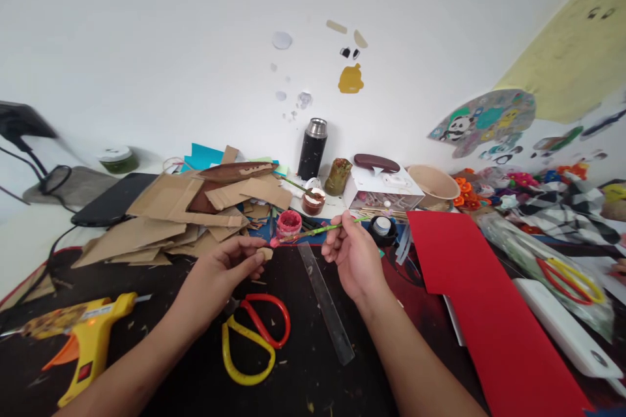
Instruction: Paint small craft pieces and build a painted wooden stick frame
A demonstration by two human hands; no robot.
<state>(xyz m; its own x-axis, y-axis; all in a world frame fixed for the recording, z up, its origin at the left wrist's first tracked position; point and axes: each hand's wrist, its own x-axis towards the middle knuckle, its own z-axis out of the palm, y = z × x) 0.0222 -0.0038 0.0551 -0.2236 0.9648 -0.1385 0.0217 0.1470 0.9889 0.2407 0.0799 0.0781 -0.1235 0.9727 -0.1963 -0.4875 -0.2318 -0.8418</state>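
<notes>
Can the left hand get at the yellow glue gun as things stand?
Probably yes, after freeing its fingers: the left hand holds a small tan piece, but the yellow glue gun lies on the same side, beside the left forearm, with nothing seen on top.

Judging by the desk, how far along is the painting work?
Done: the pink paint pot is open and the brush has pink on its tip.

In hand: the right hand holds the brush, its tip close to the small tan piece in the left hand.

Left: the piece's visible face looks unpainted, so colouring seems barely begun, if at all.
</notes>
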